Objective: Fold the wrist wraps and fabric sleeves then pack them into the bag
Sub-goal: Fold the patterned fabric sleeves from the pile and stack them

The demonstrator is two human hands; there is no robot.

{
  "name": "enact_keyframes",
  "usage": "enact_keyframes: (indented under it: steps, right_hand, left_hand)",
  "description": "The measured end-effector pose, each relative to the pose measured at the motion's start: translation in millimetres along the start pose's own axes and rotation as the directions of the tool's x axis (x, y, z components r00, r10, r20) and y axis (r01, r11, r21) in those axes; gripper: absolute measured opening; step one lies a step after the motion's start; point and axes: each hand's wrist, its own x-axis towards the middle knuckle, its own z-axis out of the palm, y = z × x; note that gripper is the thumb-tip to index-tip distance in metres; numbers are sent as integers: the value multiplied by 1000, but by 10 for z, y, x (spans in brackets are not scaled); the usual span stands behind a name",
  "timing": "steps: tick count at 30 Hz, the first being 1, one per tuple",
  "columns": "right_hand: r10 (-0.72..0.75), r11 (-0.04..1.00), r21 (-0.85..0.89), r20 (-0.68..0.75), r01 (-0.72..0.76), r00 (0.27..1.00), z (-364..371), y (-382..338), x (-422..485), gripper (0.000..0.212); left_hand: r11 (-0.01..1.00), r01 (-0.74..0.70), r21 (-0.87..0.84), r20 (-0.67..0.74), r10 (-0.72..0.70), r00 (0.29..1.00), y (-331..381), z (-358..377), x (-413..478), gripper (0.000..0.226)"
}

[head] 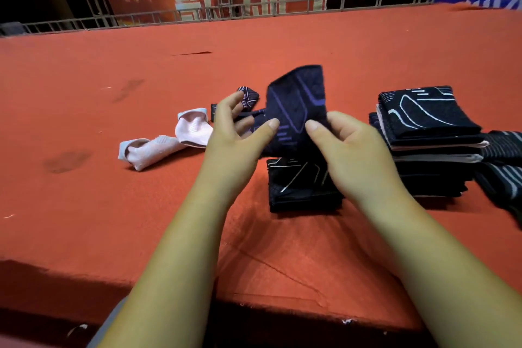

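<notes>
Nearest the lens, two bare forearms reach up from six o'clock to a navy sleeve with purple lines (296, 99), held in the air at frame centre. The right hand (347, 141) pinches the sleeve's lower right corner, thumb on the front face and fingers hidden behind. The left hand (237, 127) lays its thumb on the lower left edge with its fingers spread behind. Whether it truly grips, I cannot tell. So the cloth rises towards twelve o'clock from both thumbs, its top edge free and tilted.

The step in hand looks like folding this piece. Doing it well probably means matching the two lower corners first, then bringing the free top down so the edges meet squarely before it is laid flat.

Directly below, at six o'clock of the sleeve, lies a folded black sleeve (302, 186) on the red carpet (84, 93). At three o'clock stands a stack of folded sleeves (423, 133), with striped wraps (502, 155) just beyond. At nine o'clock lie unfolded pink sleeves (169, 138). No bag is in view.
</notes>
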Motion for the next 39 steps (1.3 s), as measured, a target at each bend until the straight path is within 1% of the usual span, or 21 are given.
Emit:
enact_keyframes:
  steps: [1, 3, 4, 6, 9, 11, 12, 14, 15, 16, 17, 19, 21, 22, 26, 29, 35, 39]
  right_hand:
    - [17, 996, 84, -17, -16, 1000, -25, -46, 4, 19]
    - [59, 981, 188, -43, -50, 997, -69, -89, 16, 20]
    - [86, 972, 221, -38, -75, 996, -87, -91, 20, 22]
    - [155, 959, 242, -9, -148, 988, -104, -58, 41, 26]
    - [251, 952, 182, -11, -245, 968, -124, 36, 73, 40]
    - [295, 946, 145, -19, -289, 955, -127, 51, 80, 46]
    - [306, 942, 152, -15, -300, 952, -121, 47, 82, 43]
    - [313, 923, 239, -8, -302, 950, -107, 12, 81, 30]
    - [314, 909, 288, 3, -302, 949, -107, -1, 87, 35]
    - [290, 904, 319, 24, -283, 957, -110, -6, 97, 44]
    - [236, 913, 327, 57, -242, 970, -120, -18, 97, 46]
    - [105, 942, 306, 115, -135, 988, -136, -68, 75, 39]
    - [33, 969, 241, 118, -61, 992, -146, -93, 53, 29]
    - [12, 977, 209, 110, -35, 994, -141, -108, 38, 28]
    - [-41, 996, 83, 68, 35, 997, -105, -75, 27, 34]
    - [-87, 996, 36, 45, 85, 995, -85, -36, 36, 33]
    - [-101, 995, 16, -25, 101, 995, -38, -12, 18, 26]
    - [-125, 991, -64, -57, 121, 991, -45, 20, 35, 19]
  left_hand:
    - [998, 58, 1, 48, -58, 997, -2, 5, -13, 67]
    - [988, 144, -63, 160, -132, 978, -20, 16, -29, 69]
    - [982, 162, -97, 200, -140, 970, -15, 26, -38, 67]
    - [978, 141, -151, 233, -104, 967, 3, 53, -45, 59]
    - [965, 119, -234, 241, -61, 969, 43, 68, -58, 51]
    - [968, 94, -234, 229, -39, 973, 45, 59, -53, 43]
    - [971, 74, -226, 216, -24, 976, 49, 56, -52, 38]
    - [977, 33, -211, 161, 2, 987, 67, 53, -56, 30]
    - [981, 13, -195, 122, 11, 992, 76, 53, -51, 27]
    - [984, -1, -180, 92, 18, 996, 82, 51, -41, 25]
    - [986, -12, -165, 71, 24, 997, 90, 45, -36, 24]
    - [989, -28, -143, 56, 36, 998, 103, 30, -32, 26]
    - [993, -47, -105, 53, 52, 997, 129, 20, -41, 32]
    - [995, -58, -80, 49, 62, 997, 144, 21, -50, 34]
    - [994, -112, 12, 18, 112, 994, 184, 1, -60, 33]
    - [982, -156, 106, -14, 158, 987, 188, -13, -56, 30]
    - [951, -191, 243, -50, 209, 977, 148, 1, -53, 25]
    - [909, -240, 342, -40, 269, 962, 110, 18, -42, 17]
